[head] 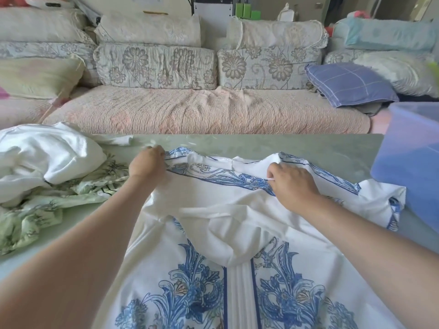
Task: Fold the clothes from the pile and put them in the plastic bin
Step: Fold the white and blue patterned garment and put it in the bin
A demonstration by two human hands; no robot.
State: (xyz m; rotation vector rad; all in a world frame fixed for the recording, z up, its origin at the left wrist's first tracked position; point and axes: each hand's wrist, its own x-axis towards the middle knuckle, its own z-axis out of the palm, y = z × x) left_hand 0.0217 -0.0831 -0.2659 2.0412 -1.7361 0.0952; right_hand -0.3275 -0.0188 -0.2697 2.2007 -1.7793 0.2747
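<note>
A white garment with blue floral print [237, 269] lies spread over the pale green table [308, 143], reaching the near edge of the view. My left hand [148, 166] pinches its far edge at the left. My right hand [291, 180] pinches the same patterned border further right. A pile of clothes sits at the left: a white piece [47, 160] on top of a light green printed one [40, 210]. The translucent blue plastic bin [413, 162] stands at the table's right end; what it holds is hidden.
Behind the table runs a sofa with a pink quilted seat [190, 112] and floral cushions [154, 65]. A blue checked pillow [349, 83] lies on its right side. Bare tabletop shows between the garment and the bin.
</note>
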